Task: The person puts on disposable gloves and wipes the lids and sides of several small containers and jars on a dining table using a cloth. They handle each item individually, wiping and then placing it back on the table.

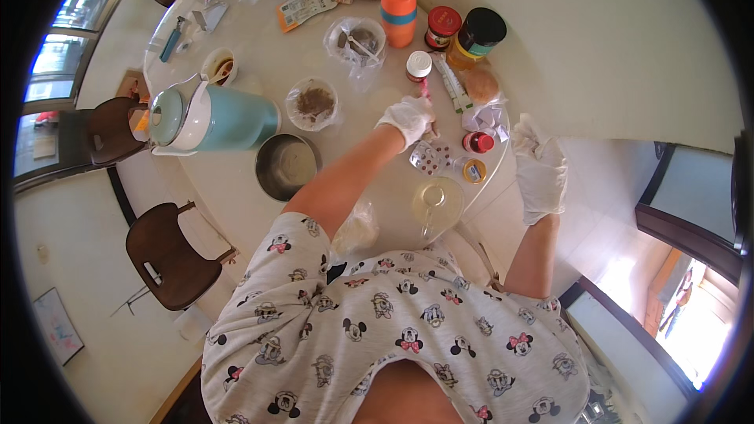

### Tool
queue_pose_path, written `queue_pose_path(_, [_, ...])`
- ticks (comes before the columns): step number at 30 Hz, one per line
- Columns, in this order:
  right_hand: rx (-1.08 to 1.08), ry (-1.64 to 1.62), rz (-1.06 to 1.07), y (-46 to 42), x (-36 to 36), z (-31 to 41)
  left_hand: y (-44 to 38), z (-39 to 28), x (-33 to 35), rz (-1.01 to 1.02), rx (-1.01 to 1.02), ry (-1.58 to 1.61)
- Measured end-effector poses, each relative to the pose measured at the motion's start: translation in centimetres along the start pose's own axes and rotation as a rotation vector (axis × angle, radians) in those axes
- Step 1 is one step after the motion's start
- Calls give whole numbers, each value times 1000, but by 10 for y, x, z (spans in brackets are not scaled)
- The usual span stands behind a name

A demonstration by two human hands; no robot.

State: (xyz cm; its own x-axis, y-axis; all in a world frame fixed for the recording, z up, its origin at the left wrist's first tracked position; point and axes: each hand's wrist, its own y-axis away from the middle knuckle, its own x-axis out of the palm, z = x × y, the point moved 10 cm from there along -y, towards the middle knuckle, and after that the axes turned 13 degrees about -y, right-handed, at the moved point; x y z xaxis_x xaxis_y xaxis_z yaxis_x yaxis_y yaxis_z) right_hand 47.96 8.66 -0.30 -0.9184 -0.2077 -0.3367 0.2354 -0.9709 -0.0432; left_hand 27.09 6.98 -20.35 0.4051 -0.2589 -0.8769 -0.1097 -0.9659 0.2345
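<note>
My left hand [407, 119], in a white glove, reaches over the white table [365, 147]. Its fingers point away from me and partly hide what lies beneath them. Just beyond it are a narrow pink item [425, 88] and a small bottle with a white cap [419, 65]. Blister packs of tablets [429, 156] lie close below its fingertips. My right hand [540, 171], also gloved in white, is raised to the right of the table's edge, with its fingers partly folded. I cannot tell whether either hand holds something.
A teal thermal jug [235, 118] lies left of a metal pot [287, 166] and a bag-lined bowl [313, 103]. An orange flask [399, 15], jars [443, 26] and a red-capped bottle [478, 142] stand at the right. A clear glass mug [437, 203] sits near the front edge.
</note>
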Motion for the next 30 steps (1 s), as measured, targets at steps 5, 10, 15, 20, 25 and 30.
queue_pose_path(5, [-117, -4, 65, 11, 18, 32, 56, 29, 7, -170, -101, -53])
queue_pose_path(10, [-85, 387, 414, 20, 93, 14, 90, 49, 9, 91, -267, 271])
queue_pose_path(15, [22, 1065, 938, 44, 222, -49, 112, 94, 0, -274, -516, 999])
queue_pose_path(20, [49, 1060, 890, 18, 287, -153, 129, 90, -30, -338, -579, 1040])
queue_pose_path(25, [-74, 1362, 672, -45, 238, -113, 121, 63, -21, -152, -377, 979])
queue_pose_path(30, [-129, 888, 639, -28, 227, -43, 128, 47, 8, -140, -348, 29])
